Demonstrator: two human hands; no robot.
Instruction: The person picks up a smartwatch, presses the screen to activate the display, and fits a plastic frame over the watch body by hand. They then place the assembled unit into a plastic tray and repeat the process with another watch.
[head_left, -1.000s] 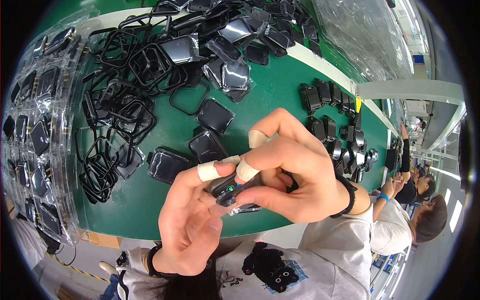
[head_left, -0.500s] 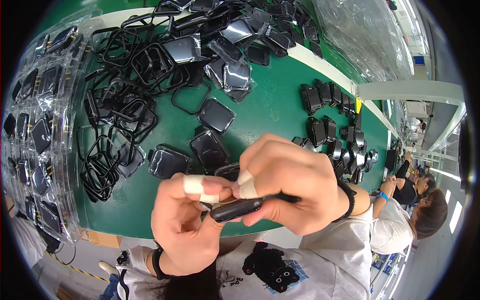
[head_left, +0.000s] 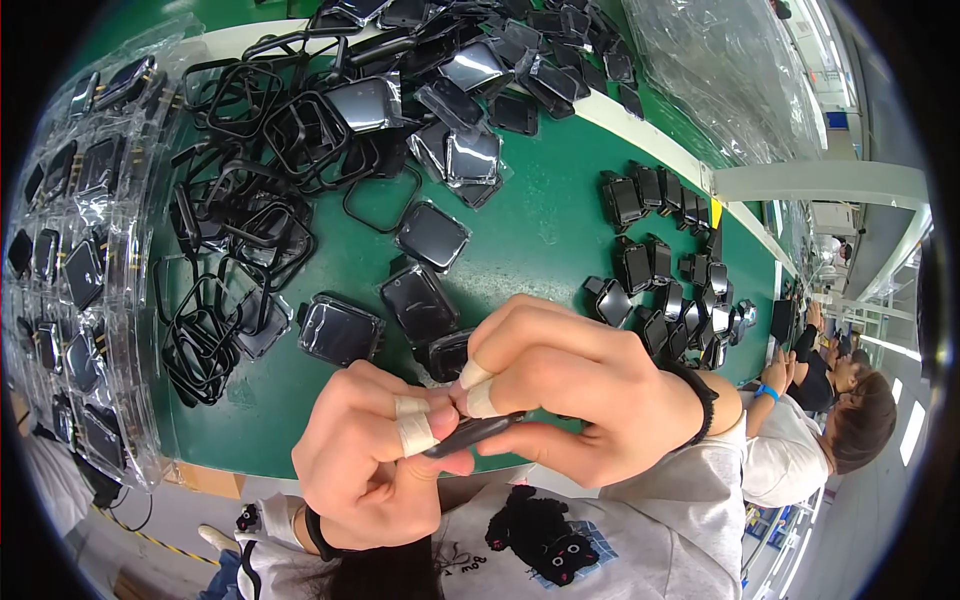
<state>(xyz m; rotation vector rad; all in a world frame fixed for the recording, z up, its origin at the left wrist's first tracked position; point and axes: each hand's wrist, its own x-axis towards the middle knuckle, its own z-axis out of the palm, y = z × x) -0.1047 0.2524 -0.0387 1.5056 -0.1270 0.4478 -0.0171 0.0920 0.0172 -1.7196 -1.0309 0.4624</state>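
Observation:
Low in the middle, close to my body, a black smartwatch case (head_left: pixel 474 434) with a rounded edge is pinched between both hands. My left hand (head_left: pixel 362 450) grips its left end, fingers curled. Closed on its right end is my right hand (head_left: pixel 580 390), thumb below and fingertips above. Pale tape wraps fingers on both hands, and the fingertips meet over the case, hiding its upper face. Just beyond the hands lie a wrapped black watch screen (head_left: pixel 340 328), a dark watch body (head_left: pixel 418 300) and another wrapped screen (head_left: pixel 432 235).
Black rectangular frames (head_left: pixel 245 215) heap up at left on the green table (head_left: pixel 540 220). Film-wrapped screens (head_left: pixel 473 157) pile at the back. Several black watch units (head_left: pixel 632 262) stand at right. Clear plastic trays (head_left: pixel 130 300) line the left edge. A co-worker (head_left: pixel 790 440) sits at far right.
Both hands have lowered slightly toward my body with the watch case, which has tilted so less of its edge shows. The right hand's fingers have shifted down, uncovering more units behind.

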